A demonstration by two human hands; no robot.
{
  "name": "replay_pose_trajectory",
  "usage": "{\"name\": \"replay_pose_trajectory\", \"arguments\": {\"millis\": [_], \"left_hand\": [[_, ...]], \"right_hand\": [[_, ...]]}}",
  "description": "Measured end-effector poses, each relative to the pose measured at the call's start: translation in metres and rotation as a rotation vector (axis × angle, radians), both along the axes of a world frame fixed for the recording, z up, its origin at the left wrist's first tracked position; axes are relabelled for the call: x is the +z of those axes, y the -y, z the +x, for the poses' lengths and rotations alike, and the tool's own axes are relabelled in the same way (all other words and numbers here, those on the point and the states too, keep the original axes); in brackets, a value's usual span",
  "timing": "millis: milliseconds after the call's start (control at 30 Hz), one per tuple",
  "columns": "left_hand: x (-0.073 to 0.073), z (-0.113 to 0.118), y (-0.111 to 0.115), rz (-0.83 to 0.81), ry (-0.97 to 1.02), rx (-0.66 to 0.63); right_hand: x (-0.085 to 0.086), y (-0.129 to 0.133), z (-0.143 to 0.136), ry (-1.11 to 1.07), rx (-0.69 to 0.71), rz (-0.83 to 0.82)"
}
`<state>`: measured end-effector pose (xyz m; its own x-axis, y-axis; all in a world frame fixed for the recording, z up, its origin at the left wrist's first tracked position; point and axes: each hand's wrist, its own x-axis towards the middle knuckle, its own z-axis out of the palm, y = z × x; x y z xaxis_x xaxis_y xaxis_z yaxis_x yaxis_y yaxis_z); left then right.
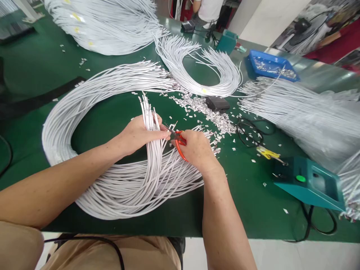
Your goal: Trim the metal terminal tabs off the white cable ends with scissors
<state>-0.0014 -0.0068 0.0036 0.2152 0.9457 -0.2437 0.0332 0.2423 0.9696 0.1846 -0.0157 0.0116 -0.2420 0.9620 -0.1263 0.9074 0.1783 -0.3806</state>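
My left hand (137,133) is closed around a bunch of white cables (154,157), whose cut ends stick up past my fingers. In my right hand (197,146) are scissors (180,141) with orange handles, their dark blades pointing left at a cable end by my left fingertips. Whether the blades touch that cable I cannot tell. The bunch rises out of a large coil of white cables (62,123) that curves around to the left on the green table (107,127). Under my right hand, more loose cable ends fan out.
Small silvery scraps (202,108) lie beside a black block (218,104). Further back are another cable coil (222,84), a big cable pile (112,26) and a blue tray (272,65). Rightward stand a teal device (309,183), yellow-handled cutters (268,153) and more cables (298,108). People are beyond.
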Motion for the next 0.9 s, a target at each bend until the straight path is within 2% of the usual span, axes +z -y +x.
{"name": "replay_pose_trajectory", "arguments": {"millis": [100, 233, 300, 400, 500, 633, 767, 900], "left_hand": [[0.002, 0.001, 0.0, -0.033, 0.084, -0.022], [0.002, 0.002, 0.0, -0.067, 0.207, -0.104], [0.001, 0.003, -0.001, -0.073, 0.229, -0.144], [-0.001, 0.002, -0.001, -0.087, 0.26, -0.191], [-0.001, 0.002, -0.002, -0.103, 0.276, -0.203], [-0.003, 0.001, -0.003, -0.102, 0.283, -0.207], [-0.005, 0.002, -0.002, -0.067, 0.226, -0.13], [-0.005, 0.005, -0.001, -0.04, 0.157, -0.038]], "right_hand": [[0.002, -0.001, 0.006, -0.159, -0.022, -0.063], [0.002, -0.006, 0.01, -0.721, -0.091, -0.129], [0.0, -0.007, 0.008, -0.969, -0.071, -0.164], [-0.004, -0.007, 0.003, -1.187, 0.002, -0.256], [-0.006, -0.006, 0.0, -1.262, 0.033, -0.278], [-0.005, -0.006, -0.002, -1.197, -0.006, -0.204], [-0.002, -0.003, -0.008, -1.11, -0.125, -0.131], [-0.003, -0.002, -0.015, -1.185, -0.089, -0.087]]}}
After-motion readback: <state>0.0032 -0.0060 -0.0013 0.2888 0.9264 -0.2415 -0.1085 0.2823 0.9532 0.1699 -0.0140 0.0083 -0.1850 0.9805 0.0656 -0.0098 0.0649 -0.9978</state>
